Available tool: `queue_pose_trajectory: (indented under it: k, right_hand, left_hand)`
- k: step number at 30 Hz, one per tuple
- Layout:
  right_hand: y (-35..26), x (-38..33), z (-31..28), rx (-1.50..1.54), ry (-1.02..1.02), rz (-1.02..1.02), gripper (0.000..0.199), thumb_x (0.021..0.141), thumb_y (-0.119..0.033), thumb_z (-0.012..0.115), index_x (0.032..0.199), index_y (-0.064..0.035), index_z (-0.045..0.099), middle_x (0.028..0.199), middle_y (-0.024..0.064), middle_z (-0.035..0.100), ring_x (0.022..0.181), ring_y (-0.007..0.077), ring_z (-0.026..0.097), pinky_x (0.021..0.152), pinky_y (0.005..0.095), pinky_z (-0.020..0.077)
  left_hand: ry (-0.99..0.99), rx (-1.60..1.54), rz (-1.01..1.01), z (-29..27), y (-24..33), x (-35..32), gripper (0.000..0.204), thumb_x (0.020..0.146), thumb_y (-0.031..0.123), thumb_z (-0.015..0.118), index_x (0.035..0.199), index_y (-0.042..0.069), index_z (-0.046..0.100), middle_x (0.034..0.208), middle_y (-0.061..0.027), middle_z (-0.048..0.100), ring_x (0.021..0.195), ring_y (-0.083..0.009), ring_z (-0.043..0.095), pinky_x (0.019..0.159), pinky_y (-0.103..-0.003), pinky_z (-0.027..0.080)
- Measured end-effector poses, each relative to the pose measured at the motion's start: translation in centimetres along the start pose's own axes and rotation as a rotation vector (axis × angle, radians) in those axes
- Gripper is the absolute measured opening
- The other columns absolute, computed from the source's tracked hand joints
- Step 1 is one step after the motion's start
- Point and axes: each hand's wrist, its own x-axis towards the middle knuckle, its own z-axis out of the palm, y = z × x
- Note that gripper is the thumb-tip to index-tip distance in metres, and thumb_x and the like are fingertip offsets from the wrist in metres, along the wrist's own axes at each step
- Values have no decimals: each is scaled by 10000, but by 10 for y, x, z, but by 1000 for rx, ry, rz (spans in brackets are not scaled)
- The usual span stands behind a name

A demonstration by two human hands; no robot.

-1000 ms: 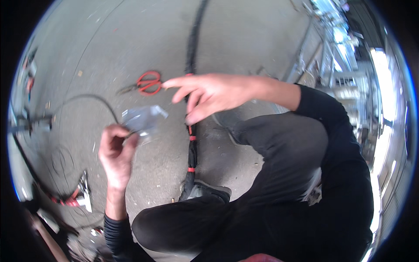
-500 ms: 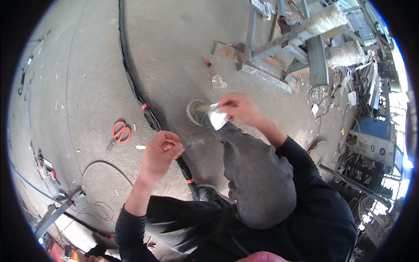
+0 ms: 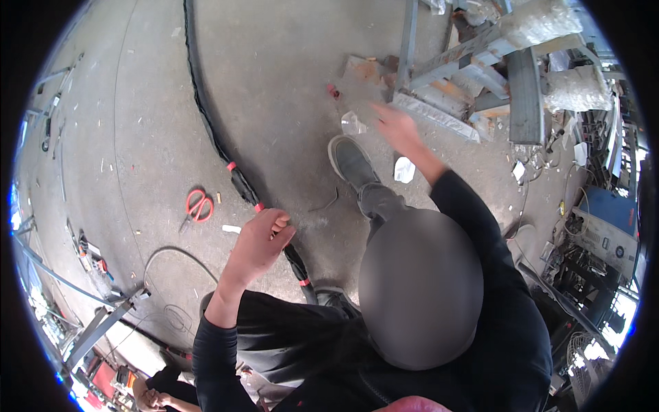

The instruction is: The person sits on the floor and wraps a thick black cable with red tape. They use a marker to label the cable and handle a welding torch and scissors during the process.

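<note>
A long black wrapped cable [image 3: 207,123], banded with red tape, runs along the concrete floor past my left hand [image 3: 259,242]. That hand is closed, fingers curled to the thumb, over the cable beside a red band [image 3: 259,207]. Whatever is between its fingers is hidden. My right hand [image 3: 397,128], blurred by motion, reaches out over the floor with its fingers stretched and nothing seen in them. Between it and my shoe [image 3: 353,161] lies a white scrap [image 3: 404,169]. Left of the cable rest red-handled scissors [image 3: 200,204].
A metal frame [image 3: 439,110] with plastic-wrapped bars stands at the far right. Clear plastic [image 3: 353,123] lies near my shoe. A blue and grey machine box [image 3: 607,220] is at the right. Another person's hands [image 3: 156,398] show at lower left.
My right hand has let go of the white scrap and moved away to the far right; the scrap now lies right of my shoe. My left hand stays by the cable, turned slightly.
</note>
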Motion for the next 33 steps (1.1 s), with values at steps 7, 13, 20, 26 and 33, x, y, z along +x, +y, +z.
queue_pose_trajectory:
  k: [7,13,20,26,33]
  right_hand:
    - [-48,146,55,-136,-412,-93,282,1013,-258,765,1280,-168,768,1218,168,724,1159,441,730,935,565,609]
    - [-3,-50,-36,-326,-401,369,503,952,-472,853,1306,-132,742,1402,166,674,1287,407,691,988,563,626]
    - [29,-179,-13,-50,-257,458,588,915,-300,896,1398,-81,643,1402,187,642,1306,446,673,1077,537,588]
    - [142,-187,-97,7,-467,526,352,1071,-169,652,1403,-55,679,1390,219,697,1248,384,728,993,529,601]
    - [137,-145,-231,-434,-236,679,477,1037,-242,776,1495,-113,738,1254,212,818,1231,366,793,1022,469,628]
  left_hand:
    - [91,169,93,19,-26,-10,335,1024,129,842,1308,-6,725,1186,-225,781,1094,-408,783,939,-472,617]
    - [73,119,51,-2,-62,-33,351,1021,121,829,1346,24,737,1217,-210,787,1120,-390,779,967,-453,615]
    - [24,101,140,-3,-34,-17,375,1007,78,820,1353,-19,713,1174,-205,763,1106,-386,761,964,-456,594]
    - [-10,263,138,-13,-18,-20,425,1022,111,829,1410,-13,708,1312,-204,757,1181,-364,746,1052,-429,585]
    - [201,239,91,-47,-29,-27,438,1041,154,818,1425,-21,696,1329,-207,756,1176,-371,748,1034,-424,583]
